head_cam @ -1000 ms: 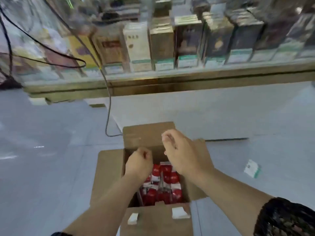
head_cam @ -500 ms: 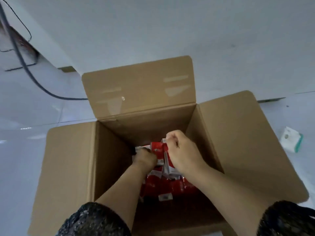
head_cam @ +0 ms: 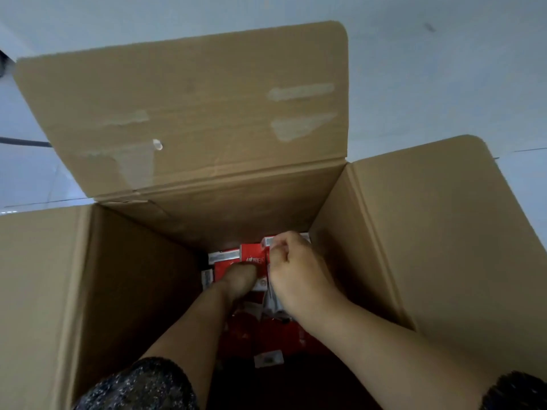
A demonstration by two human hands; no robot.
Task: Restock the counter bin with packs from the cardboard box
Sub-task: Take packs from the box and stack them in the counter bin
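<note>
An open cardboard box [head_cam: 142, 276] fills the view, its flaps folded outward. Deep inside lie several red and white packs [head_cam: 251, 255] in clear wrap. My left hand [head_cam: 239, 279] reaches to the bottom, its fingers curled down onto a red pack. My right hand [head_cam: 293, 267] sits just to the right of it, thumb and fingers pinching the top edge of a pack. More red packs [head_cam: 266, 332] lie in shadow below my forearms. The counter bin is out of view.
The box stands on a pale tiled floor [head_cam: 444, 69]. A dark cable [head_cam: 20, 141] runs along the floor at the left edge. The far flap [head_cam: 192, 108] stands tilted up behind the opening.
The camera has dropped from the shelves down over the box. Both hands have gone deeper inside and now grip packs at the bottom.
</note>
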